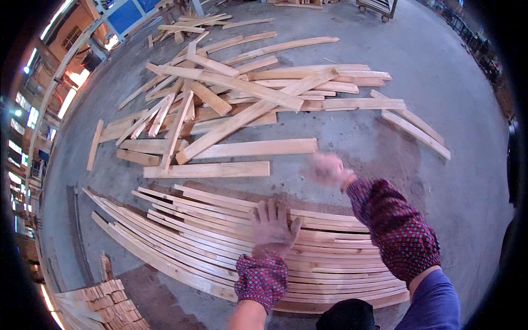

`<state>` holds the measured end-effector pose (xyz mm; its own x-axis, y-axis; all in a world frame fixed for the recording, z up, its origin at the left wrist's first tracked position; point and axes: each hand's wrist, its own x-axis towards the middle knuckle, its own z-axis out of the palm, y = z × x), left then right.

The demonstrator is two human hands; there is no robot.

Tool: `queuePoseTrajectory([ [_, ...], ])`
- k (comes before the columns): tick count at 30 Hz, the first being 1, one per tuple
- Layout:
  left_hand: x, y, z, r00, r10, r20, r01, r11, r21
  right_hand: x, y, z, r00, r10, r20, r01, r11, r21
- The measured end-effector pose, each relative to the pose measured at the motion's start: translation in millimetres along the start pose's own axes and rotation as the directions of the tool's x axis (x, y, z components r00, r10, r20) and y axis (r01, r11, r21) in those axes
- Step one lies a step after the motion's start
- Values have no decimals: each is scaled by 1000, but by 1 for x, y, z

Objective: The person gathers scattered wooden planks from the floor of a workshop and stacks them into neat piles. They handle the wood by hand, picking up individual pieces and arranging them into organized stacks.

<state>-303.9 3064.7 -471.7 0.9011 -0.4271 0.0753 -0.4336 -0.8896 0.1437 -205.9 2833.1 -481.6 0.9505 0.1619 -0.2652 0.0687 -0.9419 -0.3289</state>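
Observation:
My left hand (273,228), in a pale work glove, lies with fingers spread on a row of long wooden slats (203,247). The slats sit side by side on the floor in front of me, their left ends uneven. My right hand (325,169), also gloved, is held out beyond the slats on the right. It is smeared by motion, so its fingers cannot be made out and nothing shows clearly in it. Patterned sleeve covers (393,228) wrap both forearms. A loose board (258,148) ends just left of my right hand.
A jumbled pile of boards (236,91) spreads across the floor ahead. Two boards (418,132) lie apart on the right. At the lower left is a stacked bundle of wood pieces (113,305). A wheeled cart (378,7) stands far off on the concrete floor (467,181).

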Motion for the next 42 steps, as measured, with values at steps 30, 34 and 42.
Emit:
queuePoseTrajectory([
  [30, 10, 16, 6, 981, 31, -191, -45, 997, -67, -171, 112, -40, 967, -48, 251, -58, 915, 399],
  [34, 8, 20, 29, 987, -16, -159, 17, 1000, 9, -218, 191, -22, 954, -47, 297, -26, 971, 237],
  [42, 0, 23, 23, 977, -72, -200, 64, 997, -46, -232, 231, -28, 838, 123, 531, 64, 945, -320],
])
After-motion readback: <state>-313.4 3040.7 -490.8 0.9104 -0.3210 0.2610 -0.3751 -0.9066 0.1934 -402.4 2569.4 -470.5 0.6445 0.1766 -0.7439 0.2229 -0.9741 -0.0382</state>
